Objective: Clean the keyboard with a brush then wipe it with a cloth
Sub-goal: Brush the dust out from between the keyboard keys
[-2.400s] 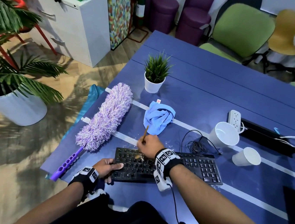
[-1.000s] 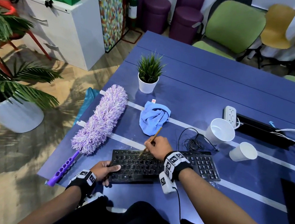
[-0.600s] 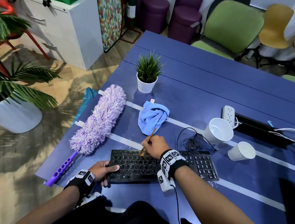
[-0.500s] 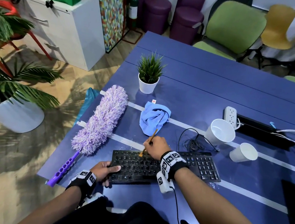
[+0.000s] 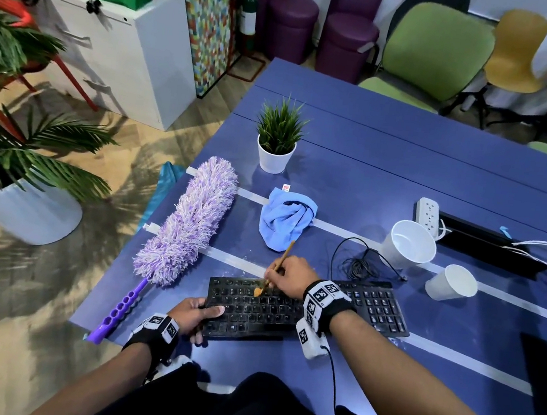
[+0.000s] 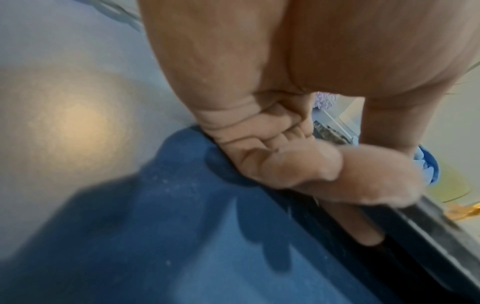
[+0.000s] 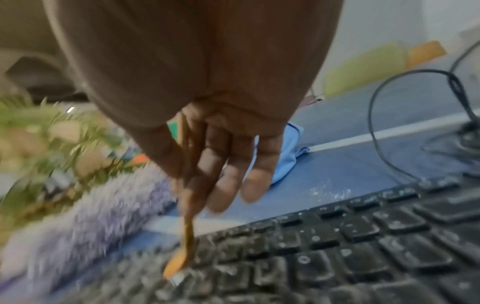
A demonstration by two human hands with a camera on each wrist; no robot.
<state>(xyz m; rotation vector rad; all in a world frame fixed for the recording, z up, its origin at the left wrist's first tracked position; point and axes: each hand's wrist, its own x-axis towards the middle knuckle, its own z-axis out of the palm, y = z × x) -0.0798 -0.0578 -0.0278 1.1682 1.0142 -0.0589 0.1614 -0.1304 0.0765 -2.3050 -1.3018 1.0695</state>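
Two hands work at the near edge of the blue table [image 5: 390, 159], largest thing in view, where the black keyboard [image 5: 287, 311] lies flat with its coiled cable [image 5: 361, 265] behind it. Beside it on the left stretches the purple duster [image 5: 188, 221], unused, and just beyond the keyboard sits the crumpled blue cloth [image 5: 286, 219], waiting for the wiping step. Farther right, two white cups [image 5: 409, 245] lie tipped near a power strip [image 5: 427, 216]. The left hand [image 5: 193, 314] clamps the keyboard's left end, thumb on top and fingers curled under the edge. The right hand [image 5: 291, 276] pinches the thin wooden brush [image 5: 273, 272] between thumb and fingers, its orange tip set on the upper key rows. Pale dust still speckles the keys and the table behind them. My worry: brushing too hard could scatter grit onto the cloth, or the handle end could snag that cloth as it swings; if the left hand slackens, the keyboard may skid.
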